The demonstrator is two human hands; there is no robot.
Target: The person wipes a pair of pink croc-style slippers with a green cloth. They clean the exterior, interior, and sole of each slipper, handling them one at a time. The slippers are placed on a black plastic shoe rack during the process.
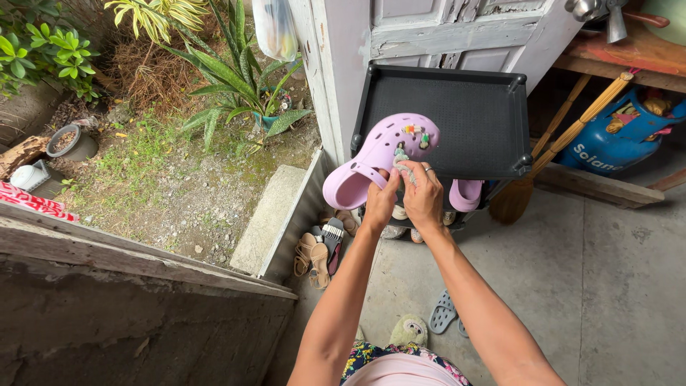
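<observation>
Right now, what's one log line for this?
left hand: holds purple clog | right hand: rubs cloth on clog | behind: black tray

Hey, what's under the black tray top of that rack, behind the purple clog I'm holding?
Below the black tray, a second purple clog pokes out on a lower shelf, with other footwear partly visible. The held clog and both hands cover the rest.

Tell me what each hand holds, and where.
Left hand grips the lilac clog near its heel strap. Right hand presses a small grey cloth against its side.
</observation>
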